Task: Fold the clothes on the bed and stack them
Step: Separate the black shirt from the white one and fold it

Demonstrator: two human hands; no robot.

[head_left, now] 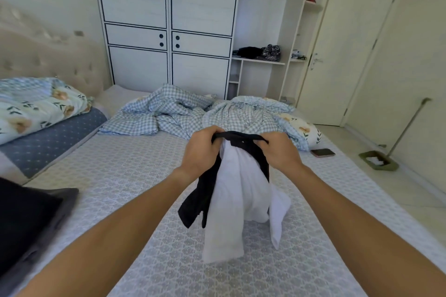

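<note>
Left hand [202, 149] and right hand [280, 152] pinch black-and-white garment [237, 188] by top edge, held above bed [135, 200] to hang straight for folding.

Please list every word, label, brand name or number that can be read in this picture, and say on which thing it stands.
None can be read.
Black garment, held up by the left hand and right hand: no label visible.
White garment: plain.
Phone on the bed: dark, no text.
Items on the shelf: too small to tell.
</note>
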